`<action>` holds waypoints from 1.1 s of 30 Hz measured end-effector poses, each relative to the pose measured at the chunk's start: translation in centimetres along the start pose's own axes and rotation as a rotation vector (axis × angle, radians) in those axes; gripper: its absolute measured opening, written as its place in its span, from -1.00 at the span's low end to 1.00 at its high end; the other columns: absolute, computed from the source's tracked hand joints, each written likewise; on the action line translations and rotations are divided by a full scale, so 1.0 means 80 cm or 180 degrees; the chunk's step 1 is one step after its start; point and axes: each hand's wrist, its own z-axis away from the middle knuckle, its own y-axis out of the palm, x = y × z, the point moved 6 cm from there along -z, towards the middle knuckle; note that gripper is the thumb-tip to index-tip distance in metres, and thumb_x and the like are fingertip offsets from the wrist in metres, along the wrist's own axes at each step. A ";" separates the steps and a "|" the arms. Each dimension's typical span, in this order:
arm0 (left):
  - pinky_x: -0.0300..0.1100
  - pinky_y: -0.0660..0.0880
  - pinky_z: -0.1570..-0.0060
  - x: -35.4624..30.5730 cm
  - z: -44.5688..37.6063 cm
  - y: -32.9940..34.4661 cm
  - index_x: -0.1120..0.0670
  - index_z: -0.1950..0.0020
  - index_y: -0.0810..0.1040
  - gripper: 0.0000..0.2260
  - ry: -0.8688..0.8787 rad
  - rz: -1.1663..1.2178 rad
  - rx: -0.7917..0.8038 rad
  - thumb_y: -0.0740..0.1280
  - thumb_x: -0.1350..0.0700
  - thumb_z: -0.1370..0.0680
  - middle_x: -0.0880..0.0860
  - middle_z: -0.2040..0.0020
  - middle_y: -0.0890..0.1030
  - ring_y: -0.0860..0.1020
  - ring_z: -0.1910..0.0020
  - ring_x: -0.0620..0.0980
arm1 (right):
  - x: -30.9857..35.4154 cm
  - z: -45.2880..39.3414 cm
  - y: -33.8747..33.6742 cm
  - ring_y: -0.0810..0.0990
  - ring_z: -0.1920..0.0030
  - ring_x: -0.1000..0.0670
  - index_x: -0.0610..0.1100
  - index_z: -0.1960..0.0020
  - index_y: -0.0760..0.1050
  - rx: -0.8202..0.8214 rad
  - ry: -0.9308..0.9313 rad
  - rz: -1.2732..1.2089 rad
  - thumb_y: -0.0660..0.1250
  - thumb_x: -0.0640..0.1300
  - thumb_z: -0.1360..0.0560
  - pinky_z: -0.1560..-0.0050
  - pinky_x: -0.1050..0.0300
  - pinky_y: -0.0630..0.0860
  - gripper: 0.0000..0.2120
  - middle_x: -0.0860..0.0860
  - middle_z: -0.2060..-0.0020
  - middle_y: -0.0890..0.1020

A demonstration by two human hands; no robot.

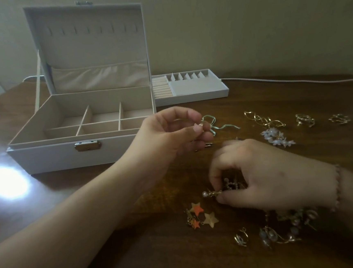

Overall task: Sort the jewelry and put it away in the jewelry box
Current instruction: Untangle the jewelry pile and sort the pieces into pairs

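Left fingers: left hand [169, 132] pinches a green bow earring [210, 124], raised just right of the jewelry box [81, 129].
Right fingers: right hand [260, 173] pinches a pearl earring [211, 193] on the table [139, 254].
Jewelry box: lid up, compartments bare.
Tray [190, 85]: behind, right of the box.
Star earrings [201, 216]: below right hand.

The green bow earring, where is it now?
In the head view, the left hand pinches the green bow earring above the table, just right of the open jewelry box.

Left hand [167, 132] pinches bow earring [210, 124]; right hand [260, 175] fingers [214, 174] pinch, apparently, pearl earring [211, 193] beside open jewelry box [82, 146].
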 end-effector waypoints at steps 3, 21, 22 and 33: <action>-0.23 0.63 0.15 0.001 0.001 0.000 0.13 0.08 0.67 -0.89 -0.0051 -0.0048 0.0022 0.40 0.28 -0.44 0.16 0.08 0.71 0.71 0.15 -0.01 | -0.004 0.003 -0.013 0.57 0.19 0.08 0.11 0.15 0.58 -0.0178 0.0000 -0.0754 0.49 0.04 -0.39 0.19 0.13 0.53 -0.90 0.17 0.19 0.61; -0.16 0.65 0.03 0.017 0.004 0.012 0.13 -0.07 0.72 -0.76 -0.0573 0.0076 0.0691 0.44 0.28 -0.43 0.19 0.01 0.72 0.72 0.02 0.05 | -0.033 0.012 -0.050 0.65 0.12 0.04 -0.03 0.17 0.66 -0.1858 -0.0101 -0.1154 0.49 -0.23 -0.35 0.12 0.13 0.58 -0.87 0.11 0.19 0.68; -0.16 0.65 0.04 0.018 0.004 0.011 0.11 -0.04 0.73 -0.76 -0.0555 0.0038 0.0668 0.47 0.27 -0.40 0.18 0.02 0.73 0.72 0.03 0.05 | -0.032 0.011 -0.049 0.65 0.11 0.06 -0.04 0.16 0.67 -0.1832 -0.0128 -0.1079 0.48 -0.29 -0.37 0.11 0.22 0.56 -0.84 0.11 0.18 0.68; -0.15 0.66 0.05 0.006 0.004 0.012 -0.03 -0.26 0.56 -0.54 0.0714 -0.1561 0.0252 0.54 0.24 -0.41 0.01 0.04 0.73 0.73 0.11 -0.05 | -0.037 0.012 -0.043 0.63 0.16 0.17 0.09 -0.06 0.63 -0.1856 0.0412 -0.1059 0.42 0.01 -0.42 0.23 0.16 0.57 -0.78 0.21 0.20 0.66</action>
